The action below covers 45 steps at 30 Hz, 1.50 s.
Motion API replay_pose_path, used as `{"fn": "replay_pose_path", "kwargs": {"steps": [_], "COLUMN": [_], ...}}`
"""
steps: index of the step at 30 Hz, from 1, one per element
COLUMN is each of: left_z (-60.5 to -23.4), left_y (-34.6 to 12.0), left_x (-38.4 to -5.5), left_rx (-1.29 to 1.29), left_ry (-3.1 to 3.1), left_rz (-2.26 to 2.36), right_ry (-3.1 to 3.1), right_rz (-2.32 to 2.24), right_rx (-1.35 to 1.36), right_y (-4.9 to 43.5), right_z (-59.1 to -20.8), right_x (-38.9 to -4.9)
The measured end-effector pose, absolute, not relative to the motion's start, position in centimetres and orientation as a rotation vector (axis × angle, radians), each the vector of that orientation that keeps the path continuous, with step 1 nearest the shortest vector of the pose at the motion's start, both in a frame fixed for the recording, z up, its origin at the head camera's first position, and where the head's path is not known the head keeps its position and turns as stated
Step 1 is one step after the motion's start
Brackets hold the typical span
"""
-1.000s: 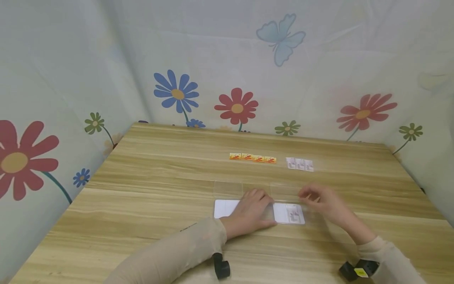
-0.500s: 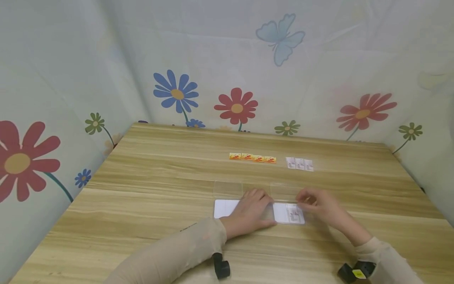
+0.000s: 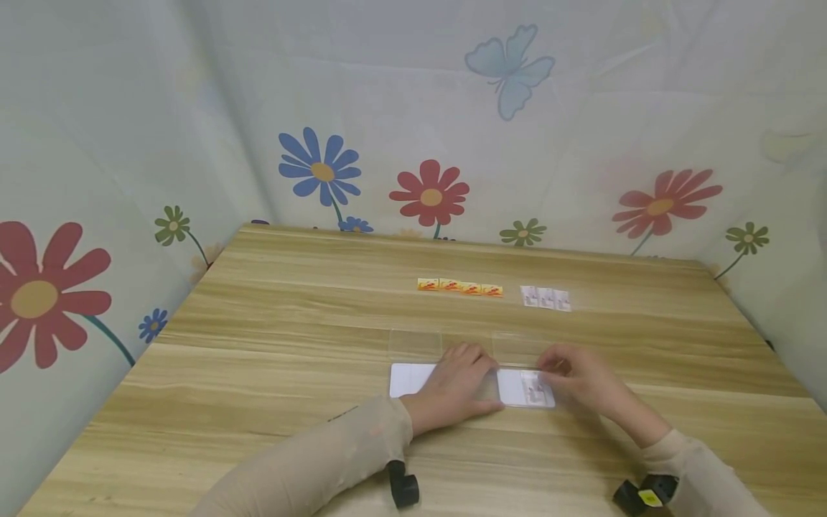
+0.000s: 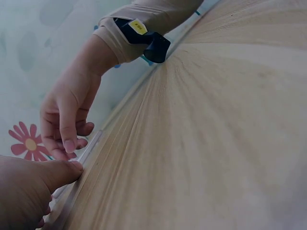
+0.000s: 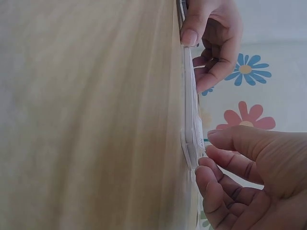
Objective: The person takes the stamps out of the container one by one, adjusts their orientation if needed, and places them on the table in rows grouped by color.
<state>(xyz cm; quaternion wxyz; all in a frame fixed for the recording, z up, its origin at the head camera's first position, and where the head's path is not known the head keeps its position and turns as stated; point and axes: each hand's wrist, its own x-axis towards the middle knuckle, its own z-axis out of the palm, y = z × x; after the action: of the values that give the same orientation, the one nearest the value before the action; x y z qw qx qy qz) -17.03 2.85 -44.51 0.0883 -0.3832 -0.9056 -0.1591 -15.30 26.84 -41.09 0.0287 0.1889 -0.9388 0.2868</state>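
Note:
Two flat white cases lie side by side, a clear panel behind each. My left hand [image 3: 460, 382] covers part of the left case [image 3: 405, 378] and holds the left end of the right case [image 3: 509, 388], thumb at the near corner and a finger at the far one. A small printed card [image 3: 534, 388] lies on the right case's right half. My right hand [image 3: 584, 377] is at that card's right edge. In the right wrist view, thumb and index finger stand around the small card's raised corner [image 5: 201, 141]; whether they pinch it is unclear.
Behind the cases are the clear panels, left [image 3: 415, 346] and right [image 3: 519, 348]. Farther back lie several orange-yellow cards [image 3: 460, 287] in a row and three pale printed cards [image 3: 545, 298]. A flowered curtain [image 3: 400, 108] hangs behind the wooden table [image 3: 291, 301].
My right hand has moved slightly left, from beside the right case to the small card's edge. My left hand and the loose cards have stayed where they were.

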Motion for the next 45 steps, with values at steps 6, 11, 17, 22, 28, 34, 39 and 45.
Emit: {"fn": "replay_pose_path", "kwargs": {"steps": [6,11,17,22,28,34,39,45], "left_z": [-44.58,-44.68,-44.81,-44.76,-44.77,-44.75,-44.85,-44.91], "left_y": [2.87,2.94,2.93,2.91,2.89,2.87,2.90,2.92], "left_x": [-17.07,-17.10,-17.15,-17.12,-17.14,-17.10,-17.11,-17.08], "left_rx": [-1.137,-1.125,-1.125,-1.126,-1.127,-1.128,-1.126,-1.126], "left_ry": [-2.696,-2.697,-2.696,-2.698,-2.708,-2.713,-2.715,-2.717], "left_rz": [-0.470,-0.446,-0.447,-0.451,-0.466,-0.475,-0.473,-0.470], "right_ry": [-2.917,-2.938,-2.942,-2.952,-2.955,-2.941,-2.908,-2.892], "right_rz": [0.844,0.821,0.798,0.786,0.758,0.748,0.741,0.759], "right_rx": [0.567,0.553,0.542,0.522,0.509,0.530,0.534,0.538], "right_y": [26.68,26.60,26.40,26.24,26.27,26.32,26.40,26.53], "right_z": [-41.11,-41.24,-41.27,-41.27,-41.40,-41.58,-41.70,-41.68], "right_x": [-15.27,-15.29,-15.25,-15.20,-15.26,-15.31,-15.23,-15.12]}}
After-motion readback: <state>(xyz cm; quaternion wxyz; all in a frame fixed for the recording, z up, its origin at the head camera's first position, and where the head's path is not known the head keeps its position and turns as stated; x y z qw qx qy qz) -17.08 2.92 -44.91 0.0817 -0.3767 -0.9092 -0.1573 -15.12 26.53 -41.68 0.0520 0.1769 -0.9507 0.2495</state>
